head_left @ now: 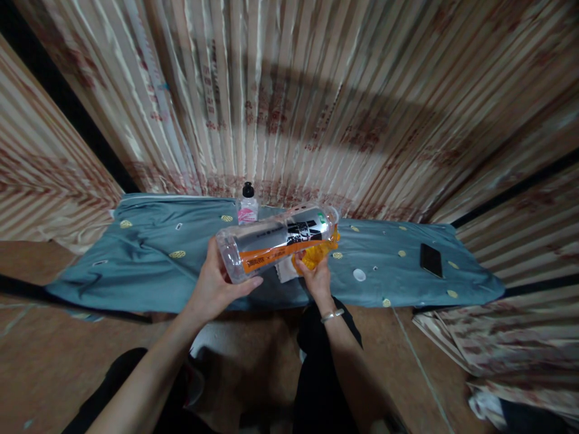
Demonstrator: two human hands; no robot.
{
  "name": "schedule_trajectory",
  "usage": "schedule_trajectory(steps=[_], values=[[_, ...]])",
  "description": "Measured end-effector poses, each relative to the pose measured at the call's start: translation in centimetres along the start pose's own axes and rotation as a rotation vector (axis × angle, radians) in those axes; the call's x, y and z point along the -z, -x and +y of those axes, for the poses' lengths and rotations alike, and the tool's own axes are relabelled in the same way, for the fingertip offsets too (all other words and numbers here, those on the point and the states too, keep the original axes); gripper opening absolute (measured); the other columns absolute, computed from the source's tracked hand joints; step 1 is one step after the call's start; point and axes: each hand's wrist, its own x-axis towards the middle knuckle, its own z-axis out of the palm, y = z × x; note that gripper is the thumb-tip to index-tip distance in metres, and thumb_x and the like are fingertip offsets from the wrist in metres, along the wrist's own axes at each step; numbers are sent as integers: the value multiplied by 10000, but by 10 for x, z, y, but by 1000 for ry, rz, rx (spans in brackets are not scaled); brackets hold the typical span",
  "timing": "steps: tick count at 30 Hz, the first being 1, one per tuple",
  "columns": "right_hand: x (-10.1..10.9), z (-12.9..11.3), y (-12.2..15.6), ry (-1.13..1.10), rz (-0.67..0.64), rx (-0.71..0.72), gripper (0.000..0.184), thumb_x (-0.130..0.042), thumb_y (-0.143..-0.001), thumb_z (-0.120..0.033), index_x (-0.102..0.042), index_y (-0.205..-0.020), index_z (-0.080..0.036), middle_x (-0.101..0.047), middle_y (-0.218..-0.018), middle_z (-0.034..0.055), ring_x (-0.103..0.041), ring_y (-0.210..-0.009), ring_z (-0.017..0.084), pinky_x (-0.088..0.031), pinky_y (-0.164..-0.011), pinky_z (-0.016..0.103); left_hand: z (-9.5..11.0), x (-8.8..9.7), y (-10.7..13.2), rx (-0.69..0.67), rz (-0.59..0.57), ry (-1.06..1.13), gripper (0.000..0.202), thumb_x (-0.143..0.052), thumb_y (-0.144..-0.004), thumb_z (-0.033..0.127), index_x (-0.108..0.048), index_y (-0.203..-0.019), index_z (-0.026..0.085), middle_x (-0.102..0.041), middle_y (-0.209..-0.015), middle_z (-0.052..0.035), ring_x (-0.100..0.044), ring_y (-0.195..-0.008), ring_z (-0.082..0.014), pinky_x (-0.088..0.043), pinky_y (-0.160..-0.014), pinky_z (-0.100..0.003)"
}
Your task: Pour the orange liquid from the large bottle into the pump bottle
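A large clear plastic bottle [278, 241] with a silver, black and orange label lies tilted in the air, its right end higher. My left hand [216, 282] is closed round its lower left end, thumb underneath. Behind the bottle's right end, my right hand [319, 278] grips a bright orange-yellow lumpy thing [312, 257], partly hidden by the bottle; its kind is unclear. A white crumpled piece, like tissue or a packet [287, 270], shows just left of my right fingers. Whether that hand also touches it cannot be told.
A teal cloth-covered table [149, 265] stretches ahead. On it are a small black-capped bottle [248, 205] with a pink label, a white round disc [359, 275] and a dark phone [431, 260]. Patterned curtains [289, 108] hang behind, with dark poles [67, 96] at the sides.
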Motion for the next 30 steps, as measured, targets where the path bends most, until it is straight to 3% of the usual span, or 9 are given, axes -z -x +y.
schedule_trajectory(steps=[10,18,30], values=[[3,-4,-1,20,-25,-31,787,-850,-759,-564,-577,-1370,-150,-846,-1046,180,-834,-1019,407,-637,-849,453,-6,-2,1,-10,19,-13,870,-1073,-524,346,-584,-1238,257,-781,-1169,-50,-809,-1133,-351,-698,-1048,-535],[1,0,-1,-2,-6,-2,720,-862,-768,-603,-589,-1298,-199,-849,-999,145,-833,-973,383,-631,-808,430,-3,-1,0,-12,11,-16,876,-1074,-518,315,-597,-1249,234,-770,-1148,-65,-797,-1175,-367,-687,-1072,-527],[2,-2,-1,-16,-34,-5,732,-831,-775,-595,-574,-1334,-199,-837,-1076,157,-821,-1076,400,-637,-874,462,0,-2,1,0,17,-18,909,-1087,-493,339,-572,-1237,250,-775,-1176,-59,-808,-1152,-359,-686,-1075,-554]])
